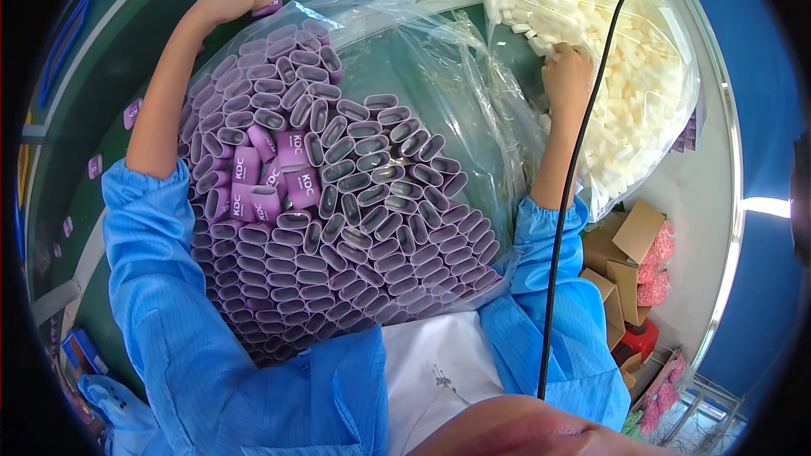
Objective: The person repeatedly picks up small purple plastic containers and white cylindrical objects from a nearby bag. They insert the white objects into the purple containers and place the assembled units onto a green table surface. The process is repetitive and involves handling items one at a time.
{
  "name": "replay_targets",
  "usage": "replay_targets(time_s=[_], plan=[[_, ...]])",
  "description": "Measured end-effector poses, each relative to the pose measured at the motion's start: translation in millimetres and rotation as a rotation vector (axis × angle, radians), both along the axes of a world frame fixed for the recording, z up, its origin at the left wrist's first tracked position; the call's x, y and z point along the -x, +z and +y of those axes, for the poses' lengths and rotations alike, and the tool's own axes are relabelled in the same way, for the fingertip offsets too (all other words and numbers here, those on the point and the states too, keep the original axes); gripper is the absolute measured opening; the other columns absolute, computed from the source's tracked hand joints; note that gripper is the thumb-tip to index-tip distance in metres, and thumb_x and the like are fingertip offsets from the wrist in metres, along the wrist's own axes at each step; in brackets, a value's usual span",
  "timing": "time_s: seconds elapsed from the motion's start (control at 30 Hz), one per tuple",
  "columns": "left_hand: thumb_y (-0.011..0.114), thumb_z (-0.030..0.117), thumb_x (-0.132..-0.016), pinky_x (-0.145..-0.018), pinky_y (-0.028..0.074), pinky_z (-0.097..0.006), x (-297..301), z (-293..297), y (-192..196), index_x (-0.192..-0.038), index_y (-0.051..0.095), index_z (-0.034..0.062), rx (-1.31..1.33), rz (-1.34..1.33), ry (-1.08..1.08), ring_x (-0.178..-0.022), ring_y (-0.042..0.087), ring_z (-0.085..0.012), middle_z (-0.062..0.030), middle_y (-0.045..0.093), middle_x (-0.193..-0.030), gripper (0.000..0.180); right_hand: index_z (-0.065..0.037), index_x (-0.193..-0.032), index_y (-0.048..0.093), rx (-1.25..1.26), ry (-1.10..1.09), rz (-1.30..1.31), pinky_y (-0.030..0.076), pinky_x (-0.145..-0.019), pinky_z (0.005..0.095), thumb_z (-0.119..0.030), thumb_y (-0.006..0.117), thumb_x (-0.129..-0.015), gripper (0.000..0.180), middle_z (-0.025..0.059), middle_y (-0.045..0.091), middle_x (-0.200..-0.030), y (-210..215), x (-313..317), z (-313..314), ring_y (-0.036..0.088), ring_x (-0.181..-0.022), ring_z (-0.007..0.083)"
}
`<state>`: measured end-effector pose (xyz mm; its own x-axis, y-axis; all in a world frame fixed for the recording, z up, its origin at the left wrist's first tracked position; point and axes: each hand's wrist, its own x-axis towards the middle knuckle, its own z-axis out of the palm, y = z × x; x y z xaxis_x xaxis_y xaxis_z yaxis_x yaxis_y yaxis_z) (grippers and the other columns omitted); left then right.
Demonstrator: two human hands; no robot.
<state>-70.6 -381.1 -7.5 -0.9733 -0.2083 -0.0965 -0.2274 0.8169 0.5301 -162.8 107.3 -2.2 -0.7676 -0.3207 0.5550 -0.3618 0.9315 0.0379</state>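
My left hand [230, 0] reaches to the far left, its fingers pinching a small purple casing [269, 3] above the green surface. Below it, a clear plastic bag [422, 42] lies spread under a large pile of purple oval casings [372, 194], most standing with their hollow ends up. Several casings [262, 177] in that pile lie on their sides. At the right, my right hand [568, 76] has its fingers curled at the edge of a heap of small cream-white blocks [625, 76] in another clear bag. Whatever its fingertips hold is hidden.
A black cable [553, 287] hangs across the view in front of my right forearm. Single purple pieces [132, 113] lie spaced along the green surface [110, 203] at the left. Open cardboard boxes [621, 262] and bags of pink pieces [655, 266] stand at the lower right.
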Motion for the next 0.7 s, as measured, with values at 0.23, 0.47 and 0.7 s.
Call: replay_targets(time_s=[0.23,0.47,0.7], plan=[[0.076,0.024,-0.071,-0.100,0.035,-0.038,-30.4,100.3,74.9,-0.095,0.068,0.0090,0.236,0.530,-0.445,-0.110,0.045,-0.0290,-0.0063,0.051,-0.114,0.029,0.005,-0.088,0.066,0.173,-0.008,0.033,0.049,-0.071,0.0436,-0.009,0.070,-0.073,0.020,0.0222,0.064,-0.085,4.0,-4.9,-12.0,0.063,-0.079,0.0371],[0.074,0.012,-0.072,-0.086,0.045,-0.037,-49.6,137.8,60.6,-0.094,0.070,0.0027,0.158,-0.058,-0.667,-0.099,0.054,-0.0268,-0.0099,0.058,-0.098,0.025,-0.004,-0.095,0.066,0.316,0.283,-0.125,0.050,-0.065,0.0394,-0.022,0.078,-0.071,0.032,0.0120,0.064,-0.079,7.0,-35.3,-61.4,0.063,-0.072,0.0298],[0.070,0.017,-0.076,-0.080,0.047,-0.039,-55.2,150.5,70.8,-0.093,0.070,0.0038,0.424,-0.104,-0.580,-0.095,0.056,-0.0295,-0.0136,0.056,-0.085,0.021,-0.005,-0.092,0.065,0.426,0.240,-0.327,0.050,-0.060,0.0335,-0.015,0.078,-0.073,0.025,0.0103,0.063,-0.072,-11.3,-31.4,-65.0,0.064,-0.067,0.0254]])
